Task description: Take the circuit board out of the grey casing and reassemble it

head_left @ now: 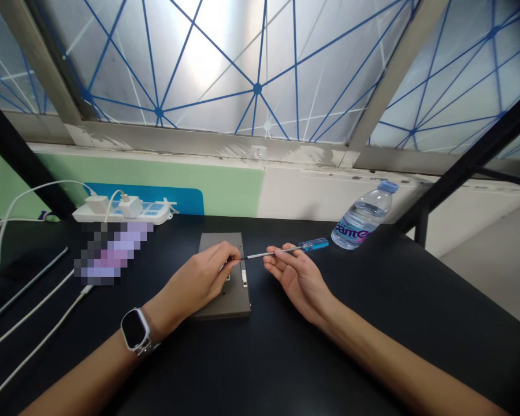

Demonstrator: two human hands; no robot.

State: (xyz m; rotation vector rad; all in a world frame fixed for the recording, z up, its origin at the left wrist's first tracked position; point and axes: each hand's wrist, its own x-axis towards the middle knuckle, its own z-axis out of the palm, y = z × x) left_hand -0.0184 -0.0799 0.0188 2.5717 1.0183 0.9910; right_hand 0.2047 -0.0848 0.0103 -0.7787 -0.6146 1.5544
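A screwdriver [315, 245] with a clear blue handle lies nearly level in my right hand [297, 277], its fingers closed on the metal shaft and the handle pointing right. The shaft's tip reaches left to the fingertips of my left hand [208, 271]. Thumb and forefinger there are pinched at the dark tip; whatever small thing they hold is hidden. Below my left hand a flat grey metal case [227, 306] lies on the table, partly covered by the hand. A small silver bracket [244, 277] shows along its right edge.
On the black table [372, 323], a water bottle [361, 216] stands back right. A white power strip [156, 215] with plugged chargers sits back left. A pixelated item [115, 254] lies in front of it, among white cables [39, 306]. Wall and window rise behind.
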